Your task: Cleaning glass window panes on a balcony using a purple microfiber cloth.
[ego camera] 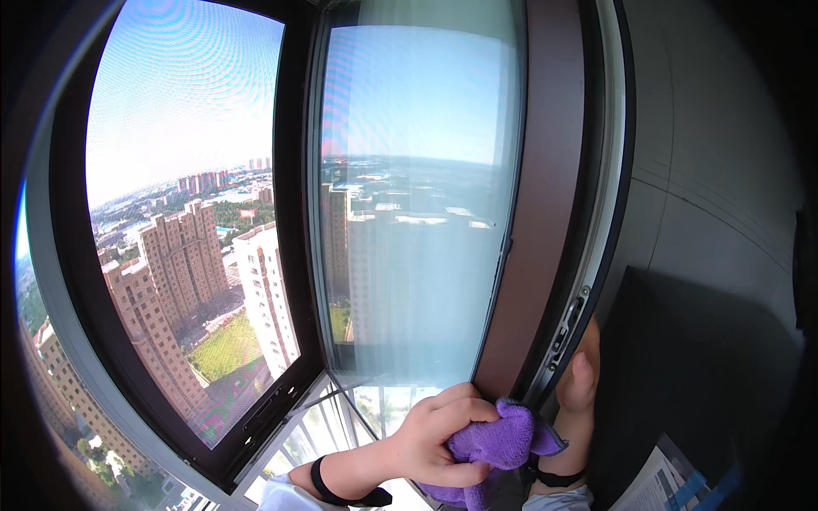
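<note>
My left hand (441, 441), with a black band at the wrist, grips a bunched purple microfiber cloth (501, 437) at the lower corner of an opened window sash (543, 191) with a brown frame. The cloth lies against the bottom end of this frame. My right hand (583, 377) is on the far side of the sash edge, partly hidden by it; its thumb shows, and whether it grips the frame cannot be told. Metal locking hardware (567, 329) is set in the sash edge just above. The glass pane (422, 191) reflects sky and buildings.
A dark-framed window screen (192, 255) stands at left, with high-rise buildings outside. A thin metal stay arm (332, 394) crosses near the sash bottom. At right are a grey tiled wall (709, 160), a dark panel (677, 358) and printed papers (658, 482).
</note>
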